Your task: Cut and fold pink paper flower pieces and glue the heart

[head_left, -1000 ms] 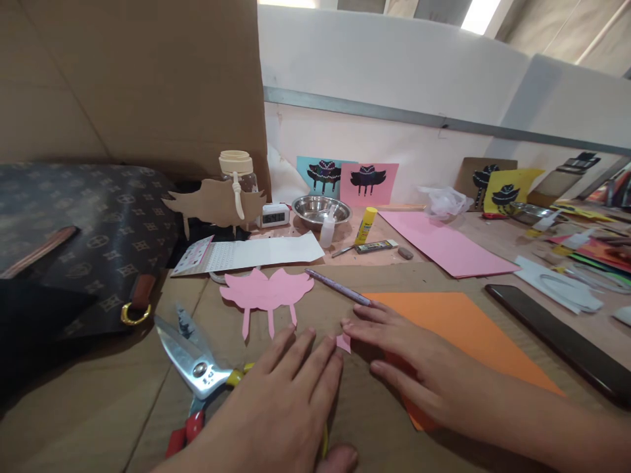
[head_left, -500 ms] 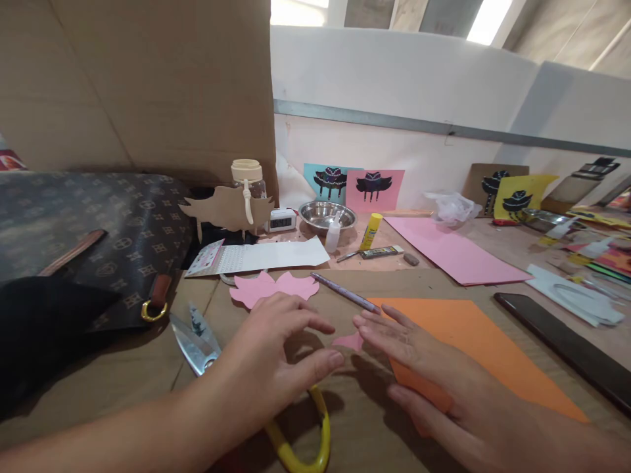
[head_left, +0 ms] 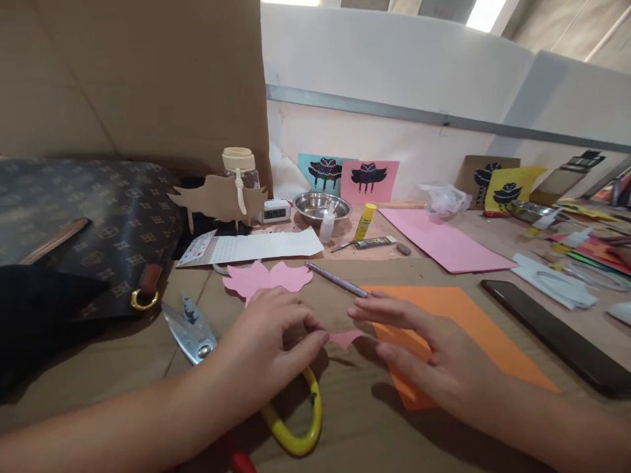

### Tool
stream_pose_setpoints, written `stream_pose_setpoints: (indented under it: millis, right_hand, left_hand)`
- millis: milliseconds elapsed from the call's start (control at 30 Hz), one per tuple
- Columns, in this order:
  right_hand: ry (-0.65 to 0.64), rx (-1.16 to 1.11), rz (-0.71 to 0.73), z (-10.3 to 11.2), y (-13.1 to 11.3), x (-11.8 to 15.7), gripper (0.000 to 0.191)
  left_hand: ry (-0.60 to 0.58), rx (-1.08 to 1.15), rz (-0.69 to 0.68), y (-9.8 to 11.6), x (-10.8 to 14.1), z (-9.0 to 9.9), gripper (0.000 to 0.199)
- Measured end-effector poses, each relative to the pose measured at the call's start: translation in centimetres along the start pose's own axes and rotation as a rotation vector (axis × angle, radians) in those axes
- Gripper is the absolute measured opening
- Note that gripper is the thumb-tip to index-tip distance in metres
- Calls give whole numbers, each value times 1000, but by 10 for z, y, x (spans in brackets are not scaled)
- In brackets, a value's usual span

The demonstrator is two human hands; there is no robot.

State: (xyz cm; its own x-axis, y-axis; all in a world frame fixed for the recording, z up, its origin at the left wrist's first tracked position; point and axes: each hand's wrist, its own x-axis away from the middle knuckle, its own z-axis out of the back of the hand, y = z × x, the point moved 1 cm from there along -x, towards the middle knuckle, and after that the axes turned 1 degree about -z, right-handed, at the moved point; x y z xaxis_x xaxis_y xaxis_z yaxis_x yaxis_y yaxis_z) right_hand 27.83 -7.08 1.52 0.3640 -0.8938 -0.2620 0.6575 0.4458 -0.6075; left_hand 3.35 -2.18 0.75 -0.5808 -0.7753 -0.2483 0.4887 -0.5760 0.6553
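Left hand (head_left: 269, 345): pinching pink scrap (head_left: 345, 338). Right hand (head_left: 444, 355): thumb, fingers apart. Metal bowl (head_left: 306, 209): contents unclear; squeeze bottle (head_left: 327, 227) in front.

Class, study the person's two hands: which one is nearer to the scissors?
The left hand. It is over the scissors, hiding part of them from view; the right hand is farther off to the right, by the orange sheet.
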Motion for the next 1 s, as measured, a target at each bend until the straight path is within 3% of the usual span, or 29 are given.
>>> stream_pose_setpoints:
  millis: [100,233,567,767,867,1000]
  right_hand:
    - [56,-50,-99,-3,-5,-10,26]
    - [43,-15,-50,-7,-11,-18,16]
    - [-26,-134,-214,-8,-11,-22,24]
    - [-50,-153,-223,-9,-12,-23,24]
    - [-3,-66,-93,-9,-9,-20,21]
    - [81,239,350,-6,-7,-14,13]
  left_hand:
    - [-5,-18,-34,1,-1,0,16]
    - [-5,-29,-72,2,-2,0,15]
    - [-25,-4,-63,2,-1,2,28]
    - [-5,-11,-79,0,-3,1,15]
    - [-7,-34,-121,0,-1,1,13]
    - [30,-60,-176,2,2,3,7]
